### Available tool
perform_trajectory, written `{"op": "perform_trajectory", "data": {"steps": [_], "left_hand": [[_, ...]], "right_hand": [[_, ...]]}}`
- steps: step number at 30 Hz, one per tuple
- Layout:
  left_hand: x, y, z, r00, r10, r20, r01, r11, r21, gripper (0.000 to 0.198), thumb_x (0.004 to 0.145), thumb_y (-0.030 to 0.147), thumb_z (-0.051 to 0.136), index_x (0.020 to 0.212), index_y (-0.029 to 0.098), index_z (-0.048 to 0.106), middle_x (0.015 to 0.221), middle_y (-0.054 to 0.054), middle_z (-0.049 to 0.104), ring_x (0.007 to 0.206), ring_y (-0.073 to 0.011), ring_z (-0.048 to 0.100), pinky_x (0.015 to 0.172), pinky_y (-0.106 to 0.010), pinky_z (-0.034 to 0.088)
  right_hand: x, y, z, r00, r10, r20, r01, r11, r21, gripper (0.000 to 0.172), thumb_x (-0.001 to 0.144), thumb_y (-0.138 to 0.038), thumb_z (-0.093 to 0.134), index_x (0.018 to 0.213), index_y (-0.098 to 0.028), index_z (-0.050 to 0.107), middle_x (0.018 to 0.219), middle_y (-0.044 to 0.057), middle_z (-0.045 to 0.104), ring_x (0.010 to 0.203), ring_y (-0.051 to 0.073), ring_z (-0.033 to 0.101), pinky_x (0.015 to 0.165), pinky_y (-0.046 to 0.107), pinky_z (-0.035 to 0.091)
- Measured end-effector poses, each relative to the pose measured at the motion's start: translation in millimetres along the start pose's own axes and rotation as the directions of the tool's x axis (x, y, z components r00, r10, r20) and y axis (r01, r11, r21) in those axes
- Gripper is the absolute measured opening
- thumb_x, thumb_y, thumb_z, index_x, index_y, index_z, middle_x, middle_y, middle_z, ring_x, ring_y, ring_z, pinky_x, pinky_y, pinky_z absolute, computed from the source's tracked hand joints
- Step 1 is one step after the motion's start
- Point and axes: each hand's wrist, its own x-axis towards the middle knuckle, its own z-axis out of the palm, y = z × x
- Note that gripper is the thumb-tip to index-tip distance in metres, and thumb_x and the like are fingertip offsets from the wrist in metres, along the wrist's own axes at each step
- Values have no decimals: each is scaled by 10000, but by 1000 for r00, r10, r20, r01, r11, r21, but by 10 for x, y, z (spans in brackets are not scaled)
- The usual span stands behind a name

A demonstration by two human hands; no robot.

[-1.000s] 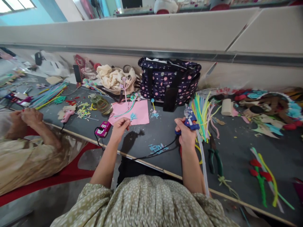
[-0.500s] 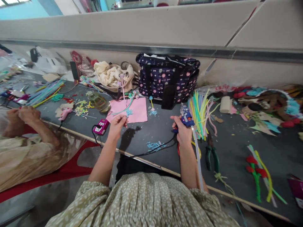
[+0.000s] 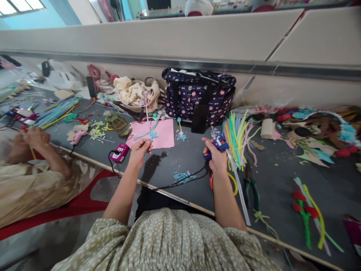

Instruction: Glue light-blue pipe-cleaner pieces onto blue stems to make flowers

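Far left, a co-worker's hands (image 3: 34, 137) are busy with their own bits at the worktop (image 3: 186, 158) edge, so ignore those. Next over there's a little magenta gadget (image 3: 120, 152) with a white label or display. There's something printed on it, but it's too small to read.

The left hand (image 3: 140, 148) has its grip pinched shut on a small teal pipe-cleaner piece (image 3: 153, 135), held just above the near edge of the pink paper sheet (image 3: 165, 137). The polka-dot bag (image 3: 197, 94) sits behind it, with no brand showing.

The right hand (image 3: 217, 160) is clenched around a blue hot-glue gun (image 3: 218, 143), nozzle up and pointing away, with a long glue stick (image 3: 239, 184) poking out the back. Its cord (image 3: 180, 182) trails left across the worktop.

My take on doing the glue step well: bring the nozzle to the piece over the pink sheet so drips land on the paper. Use one small dot, keep fingertips clear of the joint, and mind that the cord doesn't sweep the teal scraps.

On the right are loose pipe cleaners (image 3: 239, 137) and green-handled pliers (image 3: 252, 188). The red print on the plastic behind them isn't legible.
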Motion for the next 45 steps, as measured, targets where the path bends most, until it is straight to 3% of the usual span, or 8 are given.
{"op": "perform_trajectory", "data": {"steps": [9, 13, 21, 26, 28, 31, 37, 45], "left_hand": [[9, -76, 73, 1000, -14, 11, 15, 999, -49, 341, 591, 393, 869, 758, 164, 679, 766, -15, 648, 635, -106, 555, 556, -231, 479], [13, -48, 143, 995, 102, -5, -103, 995, -13, 313, 616, 405, 853, 762, 169, 708, 770, -18, 658, 723, -133, 577, 693, -269, 489], [77, 155, 185, 931, 364, 21, -362, 916, 172, 233, 673, 380, 801, 705, 171, 703, 805, -27, 643, 768, -146, 557, 707, -273, 436], [383, 14, -34, 919, 393, -26, -343, 832, 436, 208, 729, 354, 729, 839, 178, 730, 855, -47, 703, 777, -169, 609, 752, -307, 476], [541, -94, -127, 928, 372, -21, -289, 754, 590, 167, 736, 320, 692, 824, 182, 725, 871, -53, 716, 791, -180, 626, 762, -313, 491], [731, -248, -207, 938, 346, -36, -242, 724, 646, 89, 713, 248, 677, 759, 184, 717, 804, -48, 715, 747, -185, 622, 720, -312, 491], [868, -436, -179, 948, 311, -59, -174, 666, 725, 65, 725, 203, 655, 746, 188, 715, 802, -38, 714, 745, -183, 619, 728, -312, 476], [935, -507, -40, 946, 316, -70, -137, 588, 797, 83, 759, 184, 647, 790, 188, 724, 853, -57, 699, 807, -205, 617, 767, -327, 466]], "right_hand": [[-120, 141, -266, 995, 68, 78, -72, 996, 44, 357, 629, -317, 838, 803, -191, 552, 764, 9, 725, 423, 54, 491, 404, 195, 350], [-154, 240, -313, 988, 104, 118, -112, 992, 63, 387, 611, -313, 854, 810, -194, 544, 741, -12, 702, 431, 55, 493, 421, 197, 357], [-239, 241, -290, 978, 147, 151, -156, 986, 54, 397, 610, -343, 861, 809, -187, 553, 740, -12, 682, 441, 51, 488, 426, 198, 363], [-227, 256, -287, 981, 150, 122, -159, 985, 67, 406, 589, -334, 863, 812, -189, 557, 720, -16, 679, 437, 52, 486, 425, 197, 361], [-212, 279, -294, 982, 144, 120, -152, 987, 59, 399, 594, -331, 859, 818, -188, 561, 720, -16, 682, 436, 52, 485, 424, 197, 356], [-192, 320, -308, 983, 134, 121, -141, 989, 49, 388, 605, -328, 853, 818, -187, 562, 724, -17, 684, 436, 51, 486, 424, 196, 349], [-178, 366, -320, 987, 109, 115, -114, 993, 44, 376, 615, -316, 845, 826, -190, 561, 723, -21, 688, 430, 47, 481, 423, 186, 346], [-182, 397, -307, 983, 127, 133, -131, 991, 24, 396, 600, -316, 856, 831, -188, 560, 717, -22, 691, 432, 48, 483, 426, 182, 353]]}}
